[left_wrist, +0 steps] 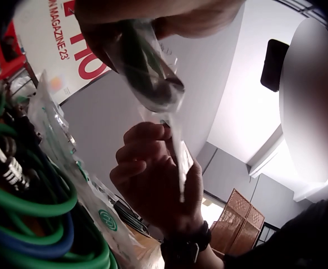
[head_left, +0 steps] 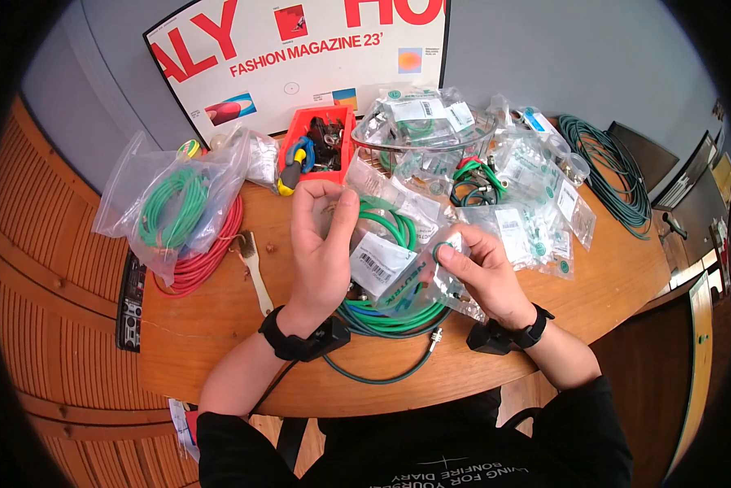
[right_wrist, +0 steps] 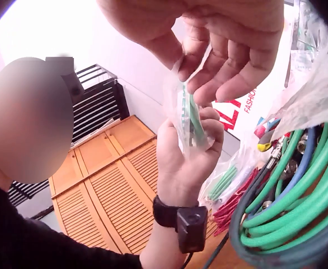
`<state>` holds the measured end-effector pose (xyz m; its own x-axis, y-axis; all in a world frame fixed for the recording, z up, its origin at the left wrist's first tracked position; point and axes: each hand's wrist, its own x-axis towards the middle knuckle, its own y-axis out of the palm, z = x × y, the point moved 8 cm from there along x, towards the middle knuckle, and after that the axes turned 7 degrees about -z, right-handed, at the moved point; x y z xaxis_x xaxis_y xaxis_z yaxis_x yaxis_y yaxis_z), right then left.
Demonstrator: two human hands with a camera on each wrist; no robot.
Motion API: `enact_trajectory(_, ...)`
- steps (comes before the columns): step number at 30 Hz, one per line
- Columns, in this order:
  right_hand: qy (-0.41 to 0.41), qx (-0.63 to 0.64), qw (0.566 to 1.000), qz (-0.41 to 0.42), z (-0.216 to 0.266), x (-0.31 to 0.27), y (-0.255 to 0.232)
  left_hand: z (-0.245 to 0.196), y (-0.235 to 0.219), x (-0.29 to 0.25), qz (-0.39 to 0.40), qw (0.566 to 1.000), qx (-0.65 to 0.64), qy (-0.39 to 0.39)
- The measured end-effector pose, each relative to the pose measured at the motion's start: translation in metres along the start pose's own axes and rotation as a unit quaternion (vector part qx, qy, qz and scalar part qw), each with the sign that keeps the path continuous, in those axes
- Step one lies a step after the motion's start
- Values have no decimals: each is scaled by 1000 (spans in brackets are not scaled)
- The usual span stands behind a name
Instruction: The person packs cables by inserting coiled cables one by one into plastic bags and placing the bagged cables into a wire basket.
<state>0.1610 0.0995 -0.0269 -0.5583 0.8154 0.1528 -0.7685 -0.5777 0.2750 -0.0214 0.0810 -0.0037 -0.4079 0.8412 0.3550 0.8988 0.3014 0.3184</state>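
A clear plastic bag (head_left: 384, 262) with a barcode label and green lettering is held between both hands above coiled green and blue cables (head_left: 398, 324). The left hand (head_left: 323, 248) grips the bag's left side, thumb up, with a green cable coil inside or behind the plastic. The right hand (head_left: 487, 272) pinches the bag's right edge between thumb and forefinger. In the left wrist view, the right hand (left_wrist: 158, 179) faces the bag (left_wrist: 153, 84). In the right wrist view, the left hand (right_wrist: 183, 162) has its fingers curled round the bag (right_wrist: 189, 117).
A red bin (head_left: 346, 154) of tools stands at the back, beside a wire basket (head_left: 422, 148) heaped with plastic bags. Bagged green cable (head_left: 172, 209), a red cable coil (head_left: 211, 260) and a brush (head_left: 257, 276) lie left. More bags and a dark cable coil (head_left: 617, 175) lie right.
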Motion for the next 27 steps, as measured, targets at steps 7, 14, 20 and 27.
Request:
enact_trajectory(7,-65,80,995,8,8,-5,-8,-14,6,4,12,989,91,116)
enact_trajectory(14,-5,151,987,-55,10,2,-21,-4,7,8,71,997,-6,-38)
enact_trajectory(20,-13,183,978,-96,12,1,-28,3,12,4,106,987,-75,-95)
enact_trajectory(27,-33,206,969,-133,18,0,-38,7,12,7,111,989,-21,-91)
